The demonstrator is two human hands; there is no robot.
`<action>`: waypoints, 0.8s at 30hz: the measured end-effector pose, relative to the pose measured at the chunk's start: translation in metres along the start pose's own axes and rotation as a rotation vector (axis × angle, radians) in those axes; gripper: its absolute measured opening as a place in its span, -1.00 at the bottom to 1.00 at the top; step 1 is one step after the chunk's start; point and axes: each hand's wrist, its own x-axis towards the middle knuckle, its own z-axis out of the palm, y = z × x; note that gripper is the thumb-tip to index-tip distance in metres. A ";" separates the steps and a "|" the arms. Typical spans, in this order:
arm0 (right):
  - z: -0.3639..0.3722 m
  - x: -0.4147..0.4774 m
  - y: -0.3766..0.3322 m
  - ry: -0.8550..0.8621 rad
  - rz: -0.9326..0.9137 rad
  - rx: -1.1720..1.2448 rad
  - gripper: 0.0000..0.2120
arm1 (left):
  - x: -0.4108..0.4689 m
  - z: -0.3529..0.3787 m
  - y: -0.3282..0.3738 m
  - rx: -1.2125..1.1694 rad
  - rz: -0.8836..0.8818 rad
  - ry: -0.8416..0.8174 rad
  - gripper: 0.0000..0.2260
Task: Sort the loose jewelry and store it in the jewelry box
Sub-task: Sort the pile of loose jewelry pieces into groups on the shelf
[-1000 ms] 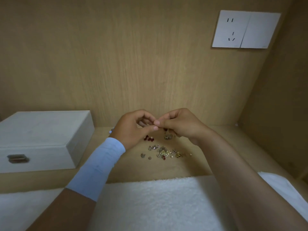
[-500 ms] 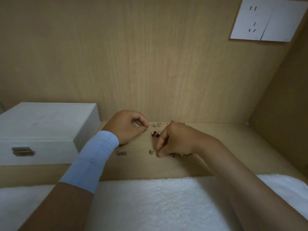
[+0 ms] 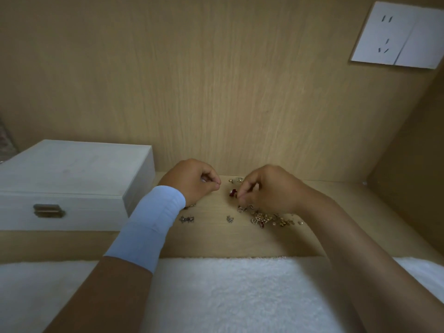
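Note:
A closed white jewelry box (image 3: 72,169) with a brass latch stands at the left on the wooden shelf. Loose jewelry lies to its right: a gold and silver pile (image 3: 266,218), two small silver pieces (image 3: 187,219) (image 3: 230,219), a few pieces (image 3: 236,180) near the back wall, and a red piece (image 3: 231,193). My left hand (image 3: 192,181) rests curled beside the box, thumb pressed to forefinger, with nothing visible between them. My right hand (image 3: 266,188) hovers over the pile, its fingertips pinched on the red piece.
A white fluffy towel (image 3: 228,292) covers the near edge below the shelf. A wood back wall rises close behind the jewelry, with a white socket plate (image 3: 396,34) at the upper right. A side wall (image 3: 408,164) closes the shelf on the right.
My hands parted from a joint pinch and came down to the shelf. The right hand went from the pile's front edge back to the red piece. The left stayed curled.

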 end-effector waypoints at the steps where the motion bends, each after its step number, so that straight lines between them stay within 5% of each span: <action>1: -0.002 0.005 0.001 0.049 0.004 -0.008 -0.94 | 0.000 0.000 -0.001 0.022 0.000 -0.007 -0.96; 11: 0.020 0.045 -0.013 0.067 -0.115 -0.350 -0.94 | 0.001 0.009 -0.010 0.239 0.010 0.001 -0.97; 20: 0.028 0.049 0.001 0.019 -0.135 -0.327 -0.91 | 0.003 0.018 -0.006 0.371 0.016 -0.056 -0.92; 24: 0.014 0.042 0.004 0.026 -0.109 -0.137 -0.84 | 0.002 0.016 -0.005 0.325 0.002 -0.066 -0.92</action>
